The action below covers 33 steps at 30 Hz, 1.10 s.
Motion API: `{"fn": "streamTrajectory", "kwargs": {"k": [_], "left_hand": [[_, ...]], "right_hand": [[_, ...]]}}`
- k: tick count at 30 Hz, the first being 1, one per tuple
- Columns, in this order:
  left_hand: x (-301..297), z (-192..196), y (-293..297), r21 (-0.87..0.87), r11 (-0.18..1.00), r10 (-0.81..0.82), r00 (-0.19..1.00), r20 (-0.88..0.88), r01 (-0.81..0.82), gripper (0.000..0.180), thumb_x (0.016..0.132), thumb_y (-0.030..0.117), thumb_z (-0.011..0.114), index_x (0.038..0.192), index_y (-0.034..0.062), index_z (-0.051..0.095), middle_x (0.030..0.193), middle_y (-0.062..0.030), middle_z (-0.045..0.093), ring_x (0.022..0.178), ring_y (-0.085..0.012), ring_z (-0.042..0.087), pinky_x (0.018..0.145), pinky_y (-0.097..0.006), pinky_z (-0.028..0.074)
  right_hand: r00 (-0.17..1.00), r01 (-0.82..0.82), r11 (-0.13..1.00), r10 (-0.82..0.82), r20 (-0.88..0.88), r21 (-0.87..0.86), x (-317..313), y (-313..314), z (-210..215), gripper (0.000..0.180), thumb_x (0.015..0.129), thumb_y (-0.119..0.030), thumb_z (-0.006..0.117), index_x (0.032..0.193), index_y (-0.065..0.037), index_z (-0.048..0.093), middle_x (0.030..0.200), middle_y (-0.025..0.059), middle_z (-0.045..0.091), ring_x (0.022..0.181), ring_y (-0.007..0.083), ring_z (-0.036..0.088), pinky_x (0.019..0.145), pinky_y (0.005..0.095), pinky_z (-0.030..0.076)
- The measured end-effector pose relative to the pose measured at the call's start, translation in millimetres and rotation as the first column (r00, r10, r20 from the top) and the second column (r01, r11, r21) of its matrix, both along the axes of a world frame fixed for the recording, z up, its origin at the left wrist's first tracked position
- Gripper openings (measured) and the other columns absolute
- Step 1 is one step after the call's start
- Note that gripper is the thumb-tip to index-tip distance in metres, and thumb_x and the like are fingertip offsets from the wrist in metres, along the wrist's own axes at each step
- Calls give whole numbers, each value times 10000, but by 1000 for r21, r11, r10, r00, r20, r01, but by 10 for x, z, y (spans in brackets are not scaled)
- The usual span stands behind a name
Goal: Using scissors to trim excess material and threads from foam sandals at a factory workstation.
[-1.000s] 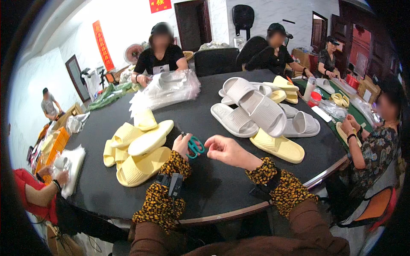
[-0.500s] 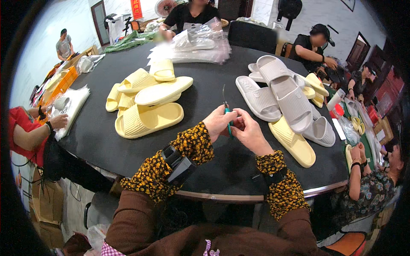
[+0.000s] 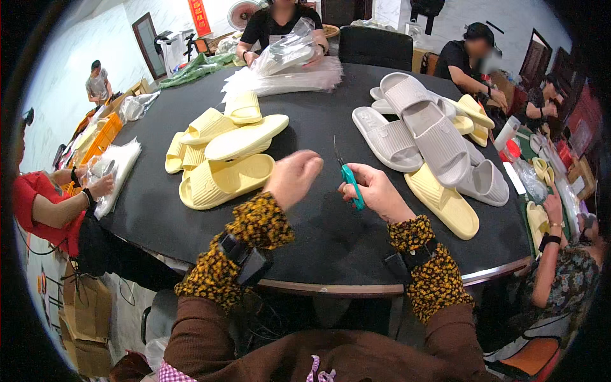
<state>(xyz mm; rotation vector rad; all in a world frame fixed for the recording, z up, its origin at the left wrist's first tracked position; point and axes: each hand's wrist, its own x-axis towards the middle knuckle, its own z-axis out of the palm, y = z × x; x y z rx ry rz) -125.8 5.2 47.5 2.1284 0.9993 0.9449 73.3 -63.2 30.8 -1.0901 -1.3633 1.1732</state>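
My right hand [image 3: 377,193] is closed around a pair of teal-handled scissors [image 3: 350,186], whose thin, slightly curved metal tip points away from me. My left hand [image 3: 294,178] is in the air just right of the nearest yellow slipper [image 3: 228,181], apart from the scissors. Motion smears its fingers, so their hold is unclear. More yellow slippers [image 3: 247,137] are heaped on the left of the black table [image 3: 324,245]. To the right of my right hand lies a pile of grey slippers [image 3: 439,151], with a yellow slipper [image 3: 442,202] partly under it.
Clear plastic bags [image 3: 286,81] are stacked at the far side, before a person in black [image 3: 280,25]. A person in red [image 3: 48,204] handles bags [image 3: 121,169] at the left edge. Others work at the right, near a white bottle [image 3: 507,130].
My left hand has come off the scissors and moved left toward the yellow slippers. The scissors remain in my right hand, their handle now more visible. The far person has lifted a bag.
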Motion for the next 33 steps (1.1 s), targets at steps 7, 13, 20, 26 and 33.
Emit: {"fn": "streamTrajectory", "kwargs": {"k": [7,13,20,26,33], "left_hand": [[-1028,223,334,566,751,625,643,-443,-341,551,771,256,625,1265,92,447,1259,-201,436,1167,-347,412,974,-433,340],[-1574,38,762,422,824,566,542,-621,-377,587,770,271,611,1311,177,404,1220,-176,483,1110,-362,483,930,-436,384],[-1732,155,1146,455,777,587,762,-275,-435,392,840,197,562,1190,36,491,811,-170,635,708,-303,638,632,-344,494],[-1157,622,822,-240,901,405,899,167,-362,305,897,282,499,1042,14,507,744,-136,604,528,-195,595,487,-314,508],[-735,788,665,-556,772,120,788,604,308,434,931,381,427,1142,4,461,915,-196,598,728,-230,611,663,-388,523]], "right_hand": [[996,-41,995,34,-77,-96,49,-39,22,578,794,-134,638,1263,71,368,872,66,587,722,98,564,618,225,475],[990,-50,997,43,-135,-53,17,-21,-1,584,786,-171,668,1242,48,376,840,44,563,731,93,550,655,228,459],[959,-163,986,163,-232,18,-30,12,-87,672,752,-305,728,1241,7,388,870,15,547,792,89,544,709,231,448],[970,-80,997,82,-231,16,24,-96,56,483,832,-264,641,1188,-2,446,850,13,541,752,91,550,652,226,469],[941,13,995,21,-339,98,27,-70,47,380,847,-201,612,1140,-3,473,808,15,533,684,67,527,569,209,457]]}}
